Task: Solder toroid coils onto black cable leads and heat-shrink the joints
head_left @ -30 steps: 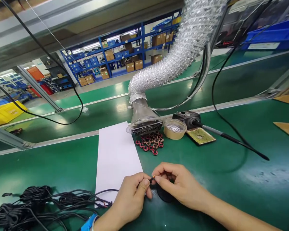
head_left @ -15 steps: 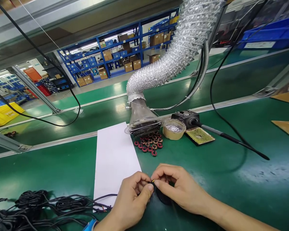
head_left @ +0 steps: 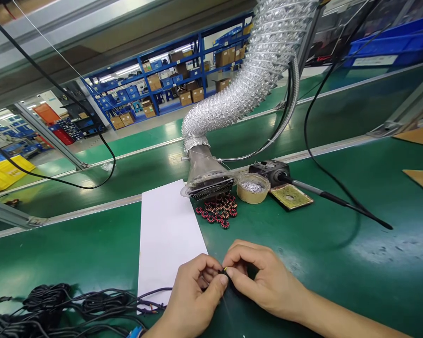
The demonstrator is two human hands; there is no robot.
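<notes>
My left hand (head_left: 197,295) is closed, thumb against fingertips, on a black cable (head_left: 158,291) that enters it from the left. Opposite it, my right hand (head_left: 262,279) pinches at a tiny yellow wire end (head_left: 226,269) showing between the two sets of fingertips. The fingers nearly meet, and they hide most of the wire end. Beneath my right hand there is something dark that I cannot make out. A white sheet (head_left: 165,234) lies just beyond my left hand. A heap of small red-and-black wound rings (head_left: 218,211) sits farther off, under a fume extractor hood (head_left: 209,176).
Bundled black cables (head_left: 45,305) cover the bench at lower left, several ends on the sheet. A round tub (head_left: 253,188), a framed yellow sponge (head_left: 291,196) and a soldering iron (head_left: 324,195) in its holder stand back right. A silver duct (head_left: 246,94) hangs overhead.
Both hands stay together at nearly the same spot, with small finger shifts around the wire end. The dark thing under my right hand shows less. The whole view has shifted slightly.
</notes>
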